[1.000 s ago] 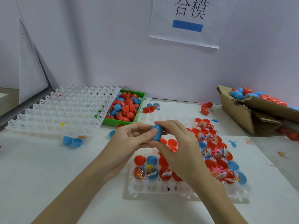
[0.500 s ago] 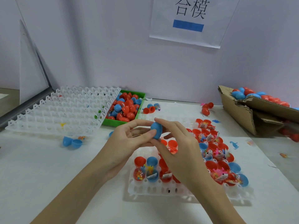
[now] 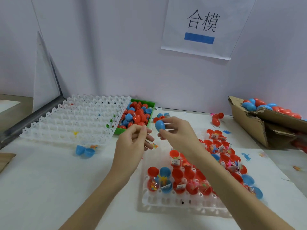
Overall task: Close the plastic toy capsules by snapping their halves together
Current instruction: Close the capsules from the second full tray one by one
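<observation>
My right hand (image 3: 176, 131) pinches a closed blue capsule (image 3: 160, 125) between thumb and fingers, held above the table behind the near tray. My left hand (image 3: 132, 143) hovers just left of it with loosely curled fingers and holds nothing. Below them a white grid tray (image 3: 166, 201) carries several open red and blue capsule halves (image 3: 165, 171), many with small toys inside; my right forearm hides part of it.
A second white grid tray (image 3: 74, 120) lies at the back left. A green bin (image 3: 152, 105) of red and blue halves stands beside it. A torn cardboard box (image 3: 245, 123) of capsules sits at the right. Two blue halves (image 3: 84, 151) lie loose on the table.
Both hands held the blue capsule together before. Now my left hand has let go and moved apart to the left, while my right hand lifts the capsule alone.
</observation>
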`<action>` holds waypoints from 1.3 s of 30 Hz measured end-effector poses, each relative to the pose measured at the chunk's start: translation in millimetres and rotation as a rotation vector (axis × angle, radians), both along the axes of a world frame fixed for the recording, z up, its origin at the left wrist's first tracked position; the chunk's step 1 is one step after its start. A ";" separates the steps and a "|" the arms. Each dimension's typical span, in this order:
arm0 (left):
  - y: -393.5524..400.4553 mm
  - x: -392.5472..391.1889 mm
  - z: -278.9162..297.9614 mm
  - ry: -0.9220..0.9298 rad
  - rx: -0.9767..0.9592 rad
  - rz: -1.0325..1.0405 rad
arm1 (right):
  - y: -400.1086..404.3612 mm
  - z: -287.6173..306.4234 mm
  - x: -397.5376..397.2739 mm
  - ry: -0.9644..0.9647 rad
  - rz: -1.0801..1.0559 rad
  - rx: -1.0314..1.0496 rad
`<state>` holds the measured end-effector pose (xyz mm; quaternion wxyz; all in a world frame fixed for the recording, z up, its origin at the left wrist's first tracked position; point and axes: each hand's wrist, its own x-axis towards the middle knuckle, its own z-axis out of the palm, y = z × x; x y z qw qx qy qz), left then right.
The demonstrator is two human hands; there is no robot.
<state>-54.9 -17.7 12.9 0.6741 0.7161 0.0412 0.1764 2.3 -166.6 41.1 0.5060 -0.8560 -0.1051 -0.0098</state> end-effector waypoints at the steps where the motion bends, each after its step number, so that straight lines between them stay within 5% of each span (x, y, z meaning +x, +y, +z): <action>1: 0.3 0.4 -0.2 0.007 -0.003 -0.001 | 7.5 3.5 10.7 0.043 0.000 0.024; 5: 3.3 0.9 -0.6 0.012 -0.003 0.004 | 33.4 19.3 52.5 0.143 0.064 0.225; 14: 6.4 4.3 -4.0 0.028 0.006 -0.019 | -17.5 6.8 72.4 -0.093 -0.007 -0.207; 20: 2.8 2.6 -4.1 0.039 0.075 -0.052 | -63.1 0.9 42.6 -0.088 0.207 -0.608; 39: -2.4 -0.7 -7.4 0.028 0.307 -0.164 | -56.7 -17.2 8.3 -0.153 0.142 -0.608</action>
